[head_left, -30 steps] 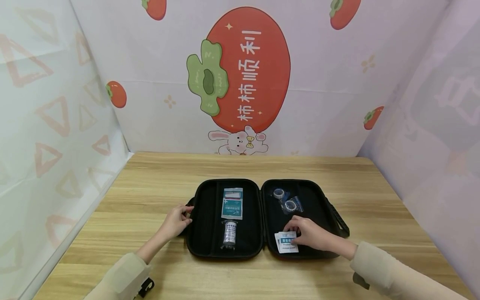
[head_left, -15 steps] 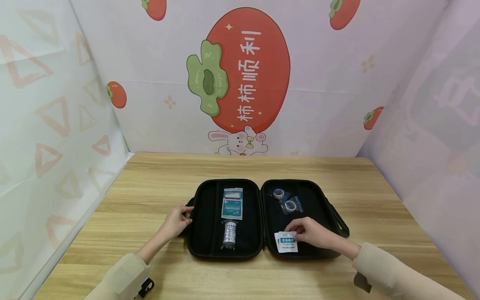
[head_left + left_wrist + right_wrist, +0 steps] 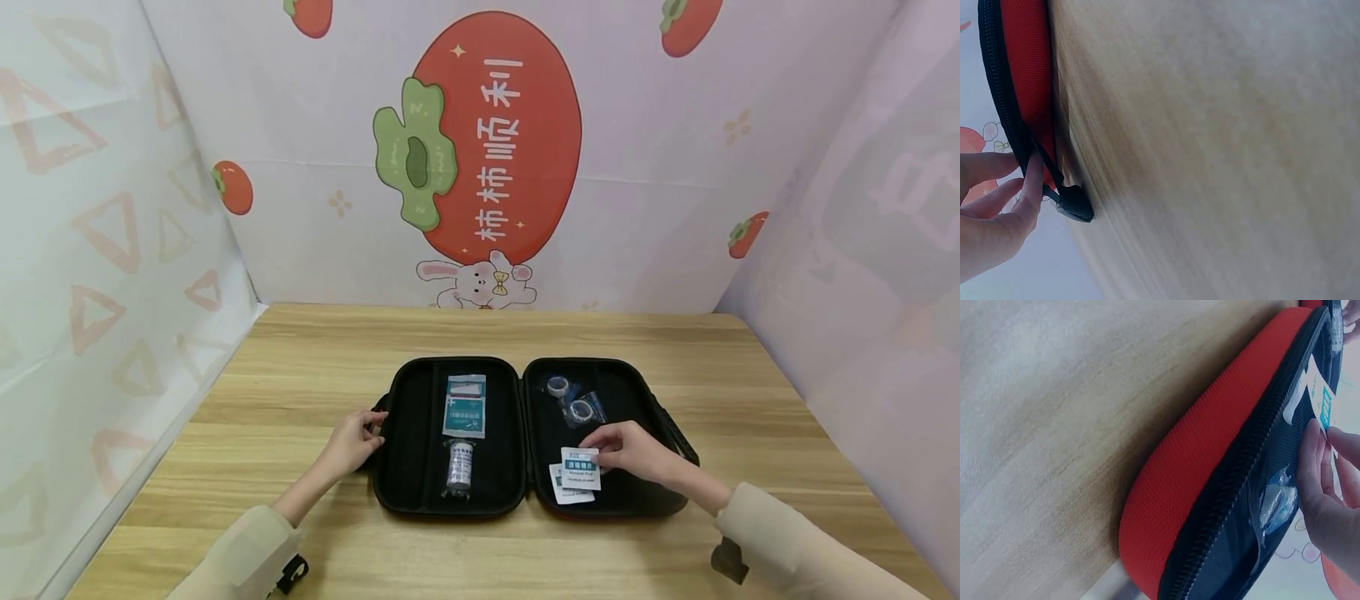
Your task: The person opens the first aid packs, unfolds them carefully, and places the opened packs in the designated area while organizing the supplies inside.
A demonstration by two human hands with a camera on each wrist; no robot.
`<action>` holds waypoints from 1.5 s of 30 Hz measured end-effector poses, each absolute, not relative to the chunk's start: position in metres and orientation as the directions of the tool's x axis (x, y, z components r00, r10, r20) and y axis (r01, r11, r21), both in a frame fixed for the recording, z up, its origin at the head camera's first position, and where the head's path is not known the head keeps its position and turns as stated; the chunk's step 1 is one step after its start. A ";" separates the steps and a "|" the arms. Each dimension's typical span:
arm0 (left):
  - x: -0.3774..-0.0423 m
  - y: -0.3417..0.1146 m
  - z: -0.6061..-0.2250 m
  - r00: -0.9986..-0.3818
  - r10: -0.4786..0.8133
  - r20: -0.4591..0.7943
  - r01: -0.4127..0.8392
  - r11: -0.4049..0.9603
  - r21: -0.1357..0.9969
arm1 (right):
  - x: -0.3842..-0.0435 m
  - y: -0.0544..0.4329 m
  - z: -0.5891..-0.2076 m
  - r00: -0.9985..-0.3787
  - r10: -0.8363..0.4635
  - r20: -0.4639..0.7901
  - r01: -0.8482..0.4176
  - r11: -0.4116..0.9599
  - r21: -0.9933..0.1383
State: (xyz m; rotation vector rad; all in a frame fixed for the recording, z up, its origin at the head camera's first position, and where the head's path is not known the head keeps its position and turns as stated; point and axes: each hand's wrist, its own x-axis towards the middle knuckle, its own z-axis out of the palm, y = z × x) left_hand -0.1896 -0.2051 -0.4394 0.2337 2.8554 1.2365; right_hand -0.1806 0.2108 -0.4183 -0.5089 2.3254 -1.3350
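Observation:
An unzipped first-aid case (image 3: 408, 433), black inside and red outside, lies spread flat on the table. At its left rim my left hand (image 3: 356, 442) pinches the zippered edge, beside a black strap end (image 3: 1075, 203) seen in the left wrist view. My right hand (image 3: 633, 454) pinches a white and teal alcohol pad packet (image 3: 581, 469) by its right edge, over the case's right half. In the right wrist view that packet (image 3: 1320, 397) is tilted between thumb and fingers. A second white packet (image 3: 573, 497) lies partly hidden under it.
Two wrapped tape rolls (image 3: 581, 412) sit at the back of the right half. The left half holds a teal and white packet (image 3: 464, 408) and a wrapped bandage roll (image 3: 460, 467). A black handle (image 3: 678, 433) runs along the right side. Behind stands a printed backdrop (image 3: 637, 125).
My right hand has lifted the top alcohol pad packet slightly up and right, uncovering more of the packet beneath. The left hand has stayed at the case's rim.

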 end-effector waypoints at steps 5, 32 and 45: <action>-0.190 -0.205 -0.439 -0.988 0.150 0.036 0.129 0.676 0.726 | -0.183 0.215 -0.418 -0.872 -0.459 -0.168 -0.080 0.472 -0.878; -0.188 -0.209 -0.440 -0.976 0.194 0.103 0.202 0.611 0.765 | -0.192 0.245 -0.412 -0.938 -0.312 -0.147 -0.005 0.439 -0.898; -0.187 -0.204 -0.437 -0.987 0.152 0.051 0.138 0.643 0.753 | -0.201 0.264 -0.409 -0.949 -0.273 -0.155 0.007 0.476 -0.879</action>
